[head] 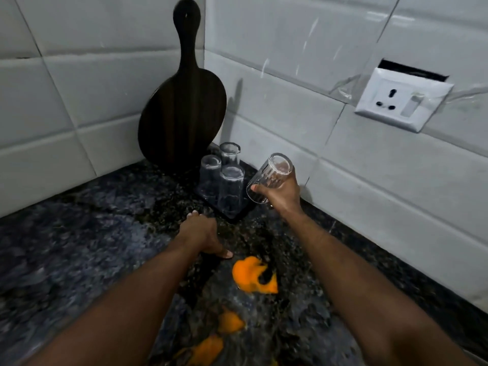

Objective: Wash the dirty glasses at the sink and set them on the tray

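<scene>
Gripping the held glass (270,178) round its wall, the fingers (257,188) and thumb of the right hand (282,196) curl about it and carry it tilted, clear of any surface, just beside the right edge of the tray (239,216). The left hand (202,233) holds nothing; its fingers lie spread on the counter (79,247) just in front of the tray. Three glasses (229,188) stand close together on the tray, apparently inverted. Judgement: three are finished, and the fourth is at the point of placement. No sink or further dirty glasses are in view, so the remainder cannot be told. The held glass looks clear and unsoiled, though blur limits inspection. Behind the tray a dark chopping board (182,107) leans in the tiled corner; orange patches (253,273) lie well in front of the tray.
</scene>
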A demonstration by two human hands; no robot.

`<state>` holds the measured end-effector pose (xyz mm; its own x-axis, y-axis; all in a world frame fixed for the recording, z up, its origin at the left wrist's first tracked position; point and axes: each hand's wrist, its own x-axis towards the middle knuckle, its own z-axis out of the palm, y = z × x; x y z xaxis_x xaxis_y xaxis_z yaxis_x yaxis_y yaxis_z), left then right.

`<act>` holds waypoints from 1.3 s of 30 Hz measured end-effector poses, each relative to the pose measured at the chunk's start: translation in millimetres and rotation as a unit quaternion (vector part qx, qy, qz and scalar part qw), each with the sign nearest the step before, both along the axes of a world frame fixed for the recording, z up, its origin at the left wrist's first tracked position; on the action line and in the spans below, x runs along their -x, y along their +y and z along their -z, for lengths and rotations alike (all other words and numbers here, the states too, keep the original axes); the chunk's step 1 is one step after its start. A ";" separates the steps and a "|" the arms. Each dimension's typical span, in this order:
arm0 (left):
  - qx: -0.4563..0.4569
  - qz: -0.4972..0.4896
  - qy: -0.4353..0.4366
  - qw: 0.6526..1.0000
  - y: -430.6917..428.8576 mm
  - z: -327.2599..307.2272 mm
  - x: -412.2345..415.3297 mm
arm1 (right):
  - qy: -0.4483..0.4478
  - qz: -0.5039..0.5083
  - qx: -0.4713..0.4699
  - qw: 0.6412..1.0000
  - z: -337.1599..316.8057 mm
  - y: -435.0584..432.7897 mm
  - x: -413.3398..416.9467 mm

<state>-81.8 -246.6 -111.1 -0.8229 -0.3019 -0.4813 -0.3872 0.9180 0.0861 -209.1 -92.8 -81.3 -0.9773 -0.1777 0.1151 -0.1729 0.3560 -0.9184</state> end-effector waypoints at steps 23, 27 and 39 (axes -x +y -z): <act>-0.028 -0.018 -0.013 0.999 3.2 -6.3 26.6 | -0.018 -0.123 -0.090 0.988 4.8 -38.0 39.9; -0.032 -0.034 -0.012 0.999 3.7 -5.0 28.4 | -0.021 -0.129 -0.111 0.985 3.5 -41.9 42.0; -0.026 -0.065 -0.028 0.997 8.3 -3.6 31.4 | -0.070 -0.124 -0.141 0.980 0.2 -46.5 46.3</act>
<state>-113.3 -238.3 -107.5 -0.7506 -0.3772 -0.5425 -0.5074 0.8550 0.1075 -255.5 -139.3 -81.5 -0.9031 -0.4164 -0.1053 -0.1647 0.5622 -0.8104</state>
